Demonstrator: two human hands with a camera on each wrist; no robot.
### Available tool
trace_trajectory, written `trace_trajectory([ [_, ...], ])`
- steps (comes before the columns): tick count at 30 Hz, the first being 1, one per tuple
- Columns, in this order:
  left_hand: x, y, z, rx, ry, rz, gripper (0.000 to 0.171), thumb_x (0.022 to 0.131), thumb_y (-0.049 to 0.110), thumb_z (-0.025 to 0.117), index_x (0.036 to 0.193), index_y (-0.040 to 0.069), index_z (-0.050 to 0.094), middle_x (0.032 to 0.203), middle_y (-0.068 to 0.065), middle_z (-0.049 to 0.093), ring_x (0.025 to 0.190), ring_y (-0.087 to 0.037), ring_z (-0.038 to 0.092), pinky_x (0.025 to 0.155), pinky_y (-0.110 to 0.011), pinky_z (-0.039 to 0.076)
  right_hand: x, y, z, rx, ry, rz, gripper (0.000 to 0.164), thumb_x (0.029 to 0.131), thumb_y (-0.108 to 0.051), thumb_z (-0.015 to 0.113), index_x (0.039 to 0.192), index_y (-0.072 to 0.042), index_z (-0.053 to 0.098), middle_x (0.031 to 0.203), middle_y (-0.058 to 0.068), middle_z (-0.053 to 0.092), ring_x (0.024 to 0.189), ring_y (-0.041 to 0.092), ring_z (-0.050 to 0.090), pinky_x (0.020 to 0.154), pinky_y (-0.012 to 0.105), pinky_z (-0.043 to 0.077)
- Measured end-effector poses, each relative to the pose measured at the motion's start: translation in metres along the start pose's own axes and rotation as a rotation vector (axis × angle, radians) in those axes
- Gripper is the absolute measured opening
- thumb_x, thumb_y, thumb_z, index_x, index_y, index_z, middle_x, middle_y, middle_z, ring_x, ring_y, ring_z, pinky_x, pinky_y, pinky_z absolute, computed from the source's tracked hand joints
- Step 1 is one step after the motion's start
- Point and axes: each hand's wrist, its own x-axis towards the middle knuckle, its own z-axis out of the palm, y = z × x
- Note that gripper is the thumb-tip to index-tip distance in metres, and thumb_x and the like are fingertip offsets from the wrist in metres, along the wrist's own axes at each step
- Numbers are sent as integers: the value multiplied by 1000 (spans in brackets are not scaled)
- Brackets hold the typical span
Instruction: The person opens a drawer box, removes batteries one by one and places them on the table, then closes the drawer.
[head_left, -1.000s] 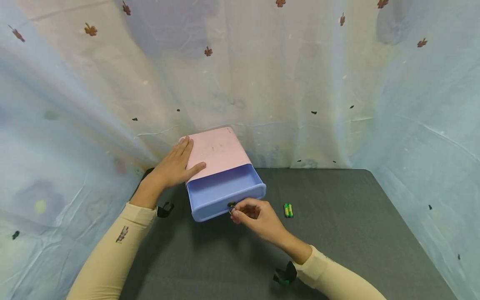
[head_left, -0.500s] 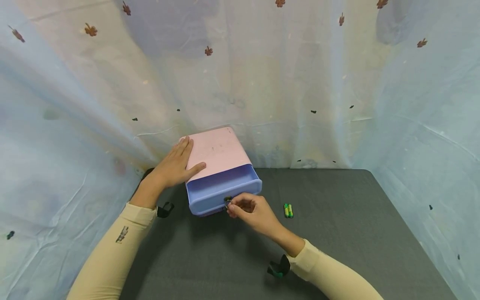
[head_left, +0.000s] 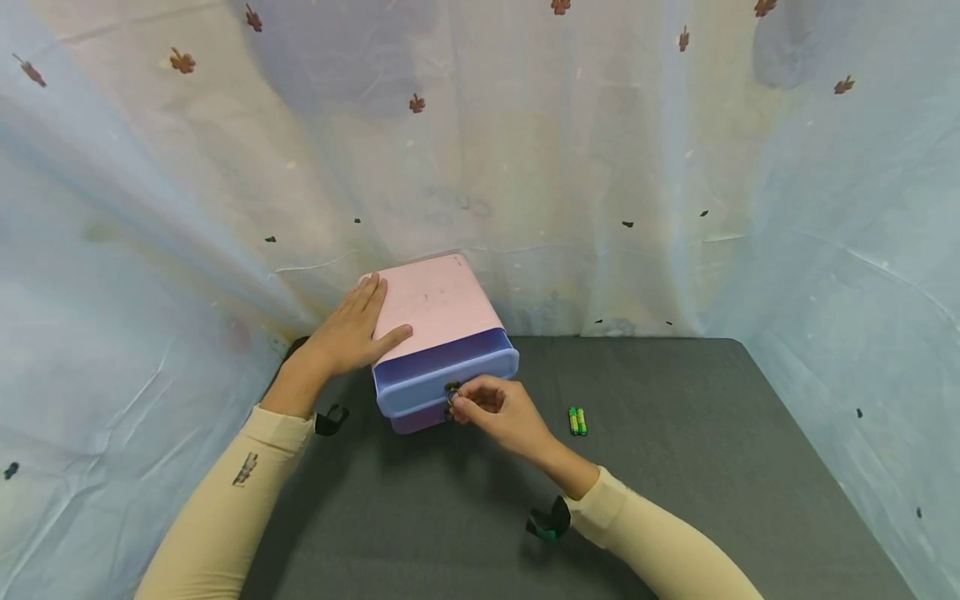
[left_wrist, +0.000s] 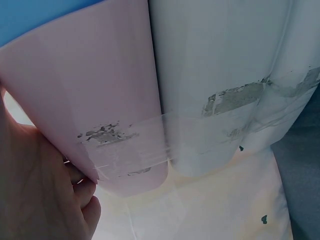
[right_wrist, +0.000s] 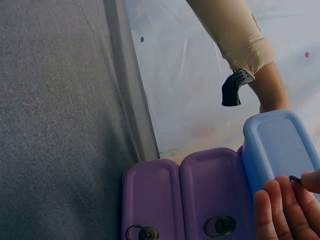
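Observation:
A small drawer unit with a pink top [head_left: 435, 296] stands at the table's back left. Its upper blue drawer [head_left: 416, 393] is partly pulled out, its inside largely hidden by the top. My left hand [head_left: 347, 332] rests flat on the unit's left edge, fingers straight and thumb spread over the top. With thumb and fingertips my right hand [head_left: 501, 414] pinches the ring pull [head_left: 452, 395] on the blue drawer's front. Below show two purple drawers [right_wrist: 156, 192], each with its own ring pull [right_wrist: 218, 226], in the right wrist view.
Two green-and-yellow batteries [head_left: 577, 421] lie side by side on the dark grey table [head_left: 675, 467], right of the unit. A patterned curtain [head_left: 525, 167] hangs close behind. Clear tape [left_wrist: 130, 145] crosses the unit's side in the left wrist view.
The blue drawer has slid inward, away from me, with my right hand still on its ring pull. The purple front beneath it has come into view. My left hand stays put.

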Motion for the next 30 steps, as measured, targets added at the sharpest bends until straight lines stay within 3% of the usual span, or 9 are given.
trace_trajectory([
  [4, 0, 2, 0, 11, -12, -11, 108, 106, 74, 39, 170, 0, -6, 179, -18, -11, 166, -35, -9, 134, -55, 0, 3, 2, -1, 10, 3, 6, 10, 105, -6, 70, 108, 2, 75, 102, 16, 79, 90, 29, 78, 83, 41, 65],
  [11, 1, 0, 1, 1, -1, 0, 108, 106, 75, 39, 170, 0, -6, 179, -17, -11, 166, -34, -9, 134, -55, 1, 11, 4, -1, -2, 10, 10, 12, 105, -7, 70, 109, 3, 75, 103, 19, 79, 90, 30, 78, 84, 49, 65],
  [25, 1, 0, 0, -10, -12, -6, 109, 105, 76, 39, 170, 2, -7, 179, -17, -12, 166, -34, -10, 133, -56, 0, 26, 6, -1, 0, 9, -8, 13, 106, -6, 68, 109, 4, 75, 103, 21, 78, 92, 43, 76, 80, 31, 64],
  [28, 2, -1, 0, -9, -13, -6, 109, 105, 76, 39, 170, 2, -7, 179, -17, -11, 166, -34, -9, 133, -56, 1, 28, 7, -1, -2, 9, -9, 13, 106, -6, 68, 109, 4, 75, 102, 21, 78, 92, 47, 75, 80, 33, 65],
  [30, 1, -1, 0, -8, -14, -7, 108, 105, 75, 39, 170, 2, -7, 179, -17, -11, 166, -34, -9, 133, -56, 1, 30, 7, -1, -1, 7, -6, 13, 107, -6, 67, 110, 4, 75, 103, 21, 78, 93, 49, 74, 82, 39, 65],
])
